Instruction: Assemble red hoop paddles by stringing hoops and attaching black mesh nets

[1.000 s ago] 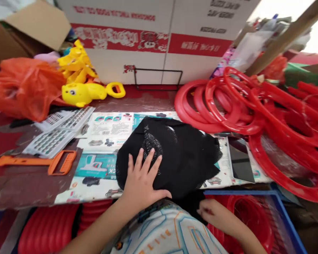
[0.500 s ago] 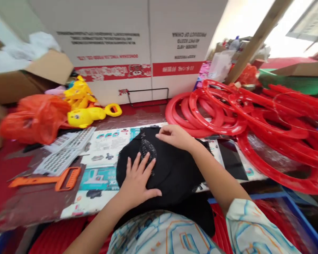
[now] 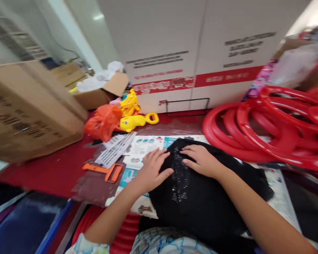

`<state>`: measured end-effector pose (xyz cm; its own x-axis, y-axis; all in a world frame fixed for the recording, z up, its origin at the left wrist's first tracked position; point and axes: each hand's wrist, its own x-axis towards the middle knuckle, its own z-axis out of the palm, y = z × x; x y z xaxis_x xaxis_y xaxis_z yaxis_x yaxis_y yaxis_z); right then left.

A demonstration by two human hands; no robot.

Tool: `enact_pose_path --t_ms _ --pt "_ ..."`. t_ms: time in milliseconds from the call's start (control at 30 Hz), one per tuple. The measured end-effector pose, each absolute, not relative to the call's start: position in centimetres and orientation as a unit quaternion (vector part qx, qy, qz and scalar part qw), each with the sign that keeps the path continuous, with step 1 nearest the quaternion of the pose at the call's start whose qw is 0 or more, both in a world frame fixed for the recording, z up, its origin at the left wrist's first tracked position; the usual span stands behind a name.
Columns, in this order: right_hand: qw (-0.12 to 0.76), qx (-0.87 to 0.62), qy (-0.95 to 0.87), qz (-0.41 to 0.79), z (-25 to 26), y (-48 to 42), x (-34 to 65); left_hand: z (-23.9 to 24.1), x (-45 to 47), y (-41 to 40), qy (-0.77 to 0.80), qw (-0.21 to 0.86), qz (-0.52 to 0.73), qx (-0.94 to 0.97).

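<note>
A black cloth [image 3: 209, 201] is spread over the printed sheet in front of me, its lower part reaching down towards my lap. A band of small shiny beads or stones [image 3: 180, 180] runs down its left half. My left hand [image 3: 155, 171] rests at the cloth's upper left edge, fingers extended and thumb apart. On the cloth just right of the shiny band lies my right hand [image 3: 201, 160], fingers lightly bent and spread. No object shows in either hand. An orange plastic tool [image 3: 103, 171] and pale cards with rows of small dark marks [image 3: 113, 151] lie to the left.
Red plastic rings [image 3: 243, 130] are piled at the right. Behind stand a large white carton [image 3: 159, 38] and a thin black wire frame [image 3: 187, 112]. Left are a yellow toy [image 3: 135, 122], an orange bag [image 3: 104, 121] and a brown carton [image 3: 34, 109].
The view has swung left. The black cloth now lies more spread out, its shiny band running lengthwise. My right hand has lowered from a raised pinch onto the cloth; my left has shifted to its edge.
</note>
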<state>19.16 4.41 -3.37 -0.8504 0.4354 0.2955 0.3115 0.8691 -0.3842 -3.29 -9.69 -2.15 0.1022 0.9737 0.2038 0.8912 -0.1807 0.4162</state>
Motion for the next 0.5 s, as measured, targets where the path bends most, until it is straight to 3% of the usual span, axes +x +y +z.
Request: enact_pose_path --t_ms 133,233,367,500 --pt "0.161 -0.25 -0.945 0.137 -3.9 2.9 18.6 -2.8 -2.7 -6.6 0.596 0.084 0.243 0.761" --pt "0.134 -0.259 -0.948 0.125 -4.2 2.6 18.6 -5.9 -2.1 -4.9 0.58 0.069 0.258 0.769" --pt "0.108 -0.239 -0.958 0.113 -4.4 2.2 18.7 -10.8 -2.6 -4.7 0.539 0.086 0.179 0.819" --pt "0.083 -0.228 -0.964 0.105 -4.4 2.1 18.6 -12.8 -3.4 -4.8 0.529 0.07 0.195 0.823"
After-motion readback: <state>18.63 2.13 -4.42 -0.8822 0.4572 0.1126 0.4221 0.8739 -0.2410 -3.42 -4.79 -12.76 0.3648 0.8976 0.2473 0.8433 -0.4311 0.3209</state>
